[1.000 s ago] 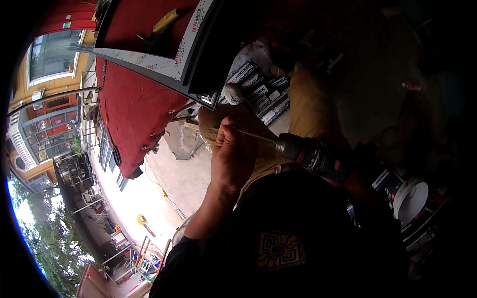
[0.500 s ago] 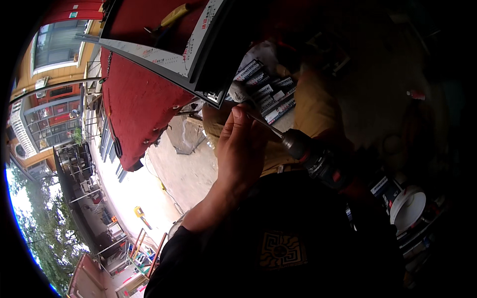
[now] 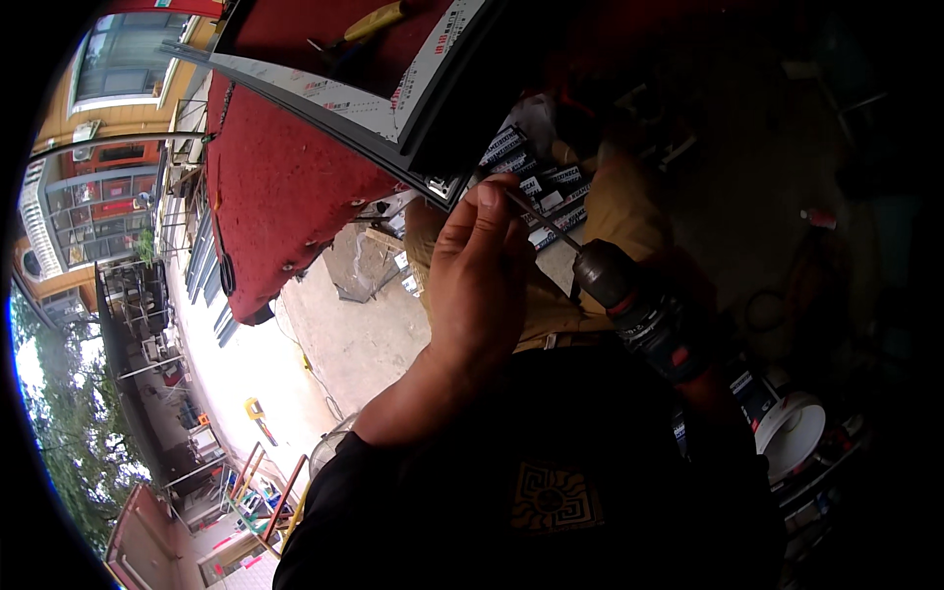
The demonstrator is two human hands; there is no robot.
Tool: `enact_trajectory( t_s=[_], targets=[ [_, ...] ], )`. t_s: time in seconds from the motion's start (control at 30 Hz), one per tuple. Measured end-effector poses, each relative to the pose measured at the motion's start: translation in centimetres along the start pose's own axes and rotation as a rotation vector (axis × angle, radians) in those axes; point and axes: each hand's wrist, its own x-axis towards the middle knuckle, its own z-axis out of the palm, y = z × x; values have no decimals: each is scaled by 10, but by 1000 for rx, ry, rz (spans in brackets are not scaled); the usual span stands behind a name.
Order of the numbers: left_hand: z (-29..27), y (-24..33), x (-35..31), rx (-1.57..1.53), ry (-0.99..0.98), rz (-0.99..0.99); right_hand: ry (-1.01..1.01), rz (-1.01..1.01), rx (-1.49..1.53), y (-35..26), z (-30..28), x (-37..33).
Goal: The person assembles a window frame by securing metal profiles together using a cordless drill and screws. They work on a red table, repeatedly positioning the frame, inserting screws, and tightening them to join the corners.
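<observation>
My left hand [image 3: 477, 251] is closed in a pinch, thumb against fingers, at the tip of a long thin bit [image 3: 549, 224]. What sits between the fingertips is too small and dark to make out. The bit runs from the chuck of a power drill [image 3: 629, 295], which my right hand [image 3: 693, 383] holds in deep shadow at the right. Just left of my pinched fingers is the corner of a dark grey metal frame [image 3: 398, 157], with a bright hollow end and printed white film on its face.
Yellow-handled pliers [image 3: 369, 25] lie on the red covering, and a red cloth [image 3: 285, 187] hangs down below the frame. Several printed boxes [image 3: 551, 187] are on the floor by my legs. A white round bowl-like object [image 3: 792, 433] stands at the right. A yellow tool [image 3: 258, 418] lies at lower left.
My left hand has risen slightly with its pinch kept. The drill has shifted a little up and right. The whole view has turned slightly, moving the frame corner to the right.
</observation>
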Motion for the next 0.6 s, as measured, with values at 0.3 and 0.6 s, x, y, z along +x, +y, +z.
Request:
enact_trajectory(
  t_s=[0.3,0.6],
  targets=[
    [15,12,-3,24,68,25,177,138,675,-9,15,24],
    [15,29,-8,116,50,81,30,228,614,-2,15,35]
  ],
)
